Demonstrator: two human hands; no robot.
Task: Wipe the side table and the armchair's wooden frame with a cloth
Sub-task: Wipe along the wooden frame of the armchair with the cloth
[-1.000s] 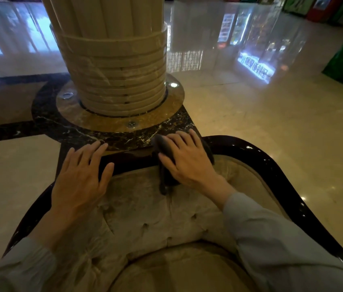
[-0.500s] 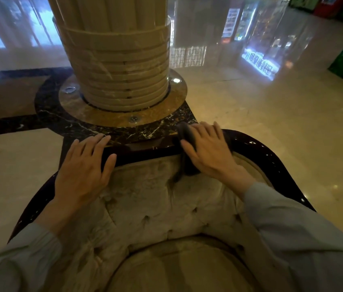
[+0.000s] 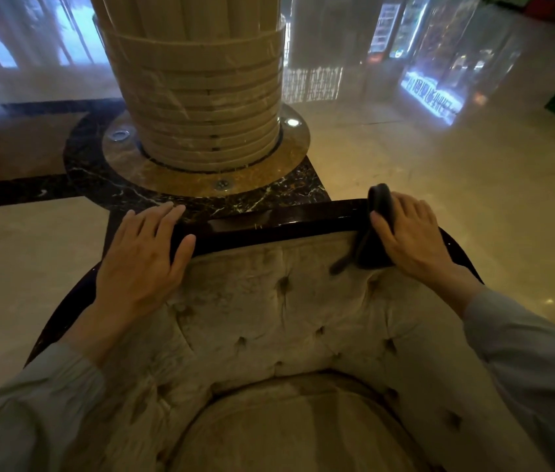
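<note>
Dark cloth (image 3: pixel 376 229) drapes over the armchair's glossy wooden frame (image 3: pixel 269 224) right of centre frame, pinned there by the right hand (image 3: pixel 409 233) with fingers laid flat. Left of centre, the left hand (image 3: pixel 143 253) rests spread on the same rail. The cloth's loose tail could drag across the tufted upholstery (image 3: pixel 286 308) and smear it; no side table is in view.

right hand (image 3: pixel 412 236) pressing dark cloth (image 3: pixel 376 229) on armchair frame (image 3: pixel 269 224), left hand (image 3: pixel 143 253) flat
</note>
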